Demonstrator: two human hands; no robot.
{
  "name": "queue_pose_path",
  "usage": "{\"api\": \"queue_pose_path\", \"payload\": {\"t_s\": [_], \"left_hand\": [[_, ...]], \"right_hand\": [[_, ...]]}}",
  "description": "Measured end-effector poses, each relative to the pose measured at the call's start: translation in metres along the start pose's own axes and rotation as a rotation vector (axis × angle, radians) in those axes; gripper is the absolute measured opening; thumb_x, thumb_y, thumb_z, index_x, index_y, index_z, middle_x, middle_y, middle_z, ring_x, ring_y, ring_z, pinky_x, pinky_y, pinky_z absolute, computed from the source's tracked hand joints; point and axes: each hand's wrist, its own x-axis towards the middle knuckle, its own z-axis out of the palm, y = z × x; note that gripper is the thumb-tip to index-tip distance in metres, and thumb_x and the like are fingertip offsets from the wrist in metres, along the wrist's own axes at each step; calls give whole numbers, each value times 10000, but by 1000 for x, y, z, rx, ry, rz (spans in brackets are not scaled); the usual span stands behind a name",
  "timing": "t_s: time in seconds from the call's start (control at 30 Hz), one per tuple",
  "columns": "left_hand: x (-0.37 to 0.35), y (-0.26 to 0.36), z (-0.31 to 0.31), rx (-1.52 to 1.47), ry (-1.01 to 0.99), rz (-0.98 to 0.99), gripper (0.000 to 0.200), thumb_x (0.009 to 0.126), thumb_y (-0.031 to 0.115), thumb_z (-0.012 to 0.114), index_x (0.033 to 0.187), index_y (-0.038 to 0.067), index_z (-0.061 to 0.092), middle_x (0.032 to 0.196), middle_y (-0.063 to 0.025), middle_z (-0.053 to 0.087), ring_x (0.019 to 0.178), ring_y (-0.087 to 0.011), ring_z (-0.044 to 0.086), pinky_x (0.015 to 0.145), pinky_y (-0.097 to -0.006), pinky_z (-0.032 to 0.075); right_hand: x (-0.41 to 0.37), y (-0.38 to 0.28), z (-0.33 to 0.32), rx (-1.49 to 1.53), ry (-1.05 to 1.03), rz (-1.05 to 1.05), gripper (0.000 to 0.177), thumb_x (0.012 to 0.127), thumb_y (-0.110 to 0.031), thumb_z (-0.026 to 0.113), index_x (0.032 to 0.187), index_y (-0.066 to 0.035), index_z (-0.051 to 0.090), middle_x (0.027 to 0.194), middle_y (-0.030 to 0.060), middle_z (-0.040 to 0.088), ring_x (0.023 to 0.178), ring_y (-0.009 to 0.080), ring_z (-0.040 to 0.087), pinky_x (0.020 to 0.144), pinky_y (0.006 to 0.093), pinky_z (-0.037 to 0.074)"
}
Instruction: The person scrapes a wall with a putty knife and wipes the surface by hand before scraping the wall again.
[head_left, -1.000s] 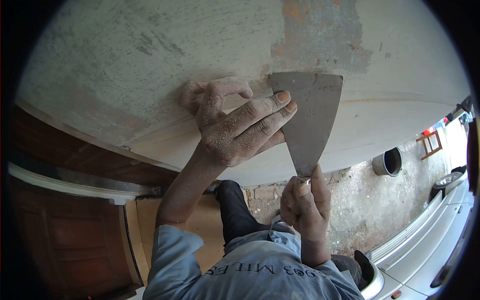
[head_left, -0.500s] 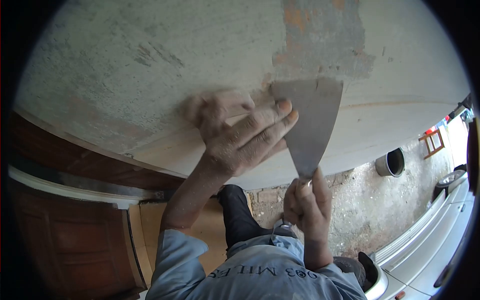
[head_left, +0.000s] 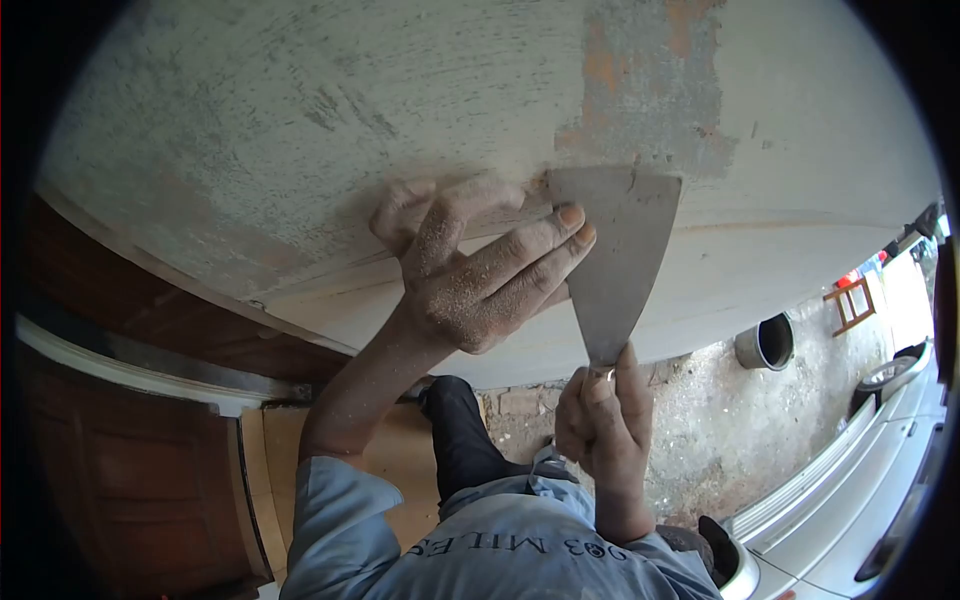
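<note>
A wide-bladed metal scraper (head_left: 625, 255) stands with its broad edge against the pale curved surface (head_left: 300, 130), just below a grey and orange worn patch (head_left: 655, 85). My right hand (head_left: 608, 415) is closed around its handle at the narrow end. Two fingers of my left hand (head_left: 480, 290) press on the front of the blade at its left side, and the thumb reaches partly behind it. The other two fingers of that hand bend against the pale surface. Light dust covers my left hand.
Below the curved surface, a rough floor (head_left: 715, 430) holds a metal bucket (head_left: 765, 343) and a small wooden stool (head_left: 850, 307). To the lower right is a silver car (head_left: 850, 500). A brown panelled door (head_left: 130, 480) lies at lower left.
The view has shifted slightly. The two bent fingers of my left hand, blurred earlier, now show sharply. Both hands keep their places on the scraper, whose edge stays near the worn patch.
</note>
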Motion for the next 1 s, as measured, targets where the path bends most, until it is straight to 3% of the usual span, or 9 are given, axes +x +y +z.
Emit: {"api": "queue_pose_path", "payload": {"t_s": [0.1,0.23,0.27,0.37,0.47,0.57,0.77,0.87,1.0], "left_hand": [[21,-10,-3,-11,9,11,190,660,273,693,808,155,718,848,63,658,931,-191,585,1033,-451,181],[20,-8,-7,-122,-92,79,78,718,198,680,791,176,700,825,55,662,921,-139,608,883,-375,386],[23,-8,-11,-116,-151,71,69,726,163,670,790,162,696,820,37,664,881,-134,622,773,-284,454],[30,-14,-7,-82,-49,103,65,736,157,663,793,154,694,823,28,665,844,-114,629,735,-267,458],[24,-10,-10,-94,-115,108,214,664,127,727,874,152,697,880,33,658,863,-118,630,713,-255,468],[21,-17,-1,-64,-42,177,65,728,164,662,783,147,691,796,42,660,827,-108,633,693,-259,443],[22,-15,-7,-79,-84,150,63,719,171,670,778,166,692,798,56,661,819,-87,633,678,-256,402],[28,-16,-12,-79,-105,139,216,655,199,719,865,149,705,842,33,662,843,-115,634,670,-272,394],[22,-10,-7,-103,-64,91,54,732,213,669,774,191,696,808,73,665,818,-66,630,677,-272,366]], "right_hand": [[7,-19,6,-65,11,-8,498,954,-152,371,1386,1,178,604,-6,362,437,30,322,389,165,295],[-5,-10,6,47,23,12,485,953,-155,380,1376,7,207,633,6,396,445,27,336,391,166,285],[-5,-9,7,21,43,17,482,953,-157,381,1370,18,216,616,-2,390,439,26,329,390,166,281],[3,-22,9,-98,8,6,481,953,-162,376,1368,20,215,603,-13,375,434,22,320,390,164,280],[-6,-15,9,-44,36,12,487,949,-180,393,1357,26,225,610,-10,392,435,20,334,387,163,281],[0,-17,8,-58,9,7,473,946,-189,404,1336,31,252,613,-12,395,435,18,337,384,161,279],[-3,-16,9,-58,40,30,437,941,-188,414,1303,25,293,628,-8,420,441,19,362,382,160,293],[-4,-13,6,-97,35,37,472,943,-190,413,1336,22,259,636,-5,430,446,21,370,386,162,299],[-8,-5,7,-53,43,2,485,943,-180,417,1348,26,246,638,-7,426,445,22,362,389,165,303]]}}
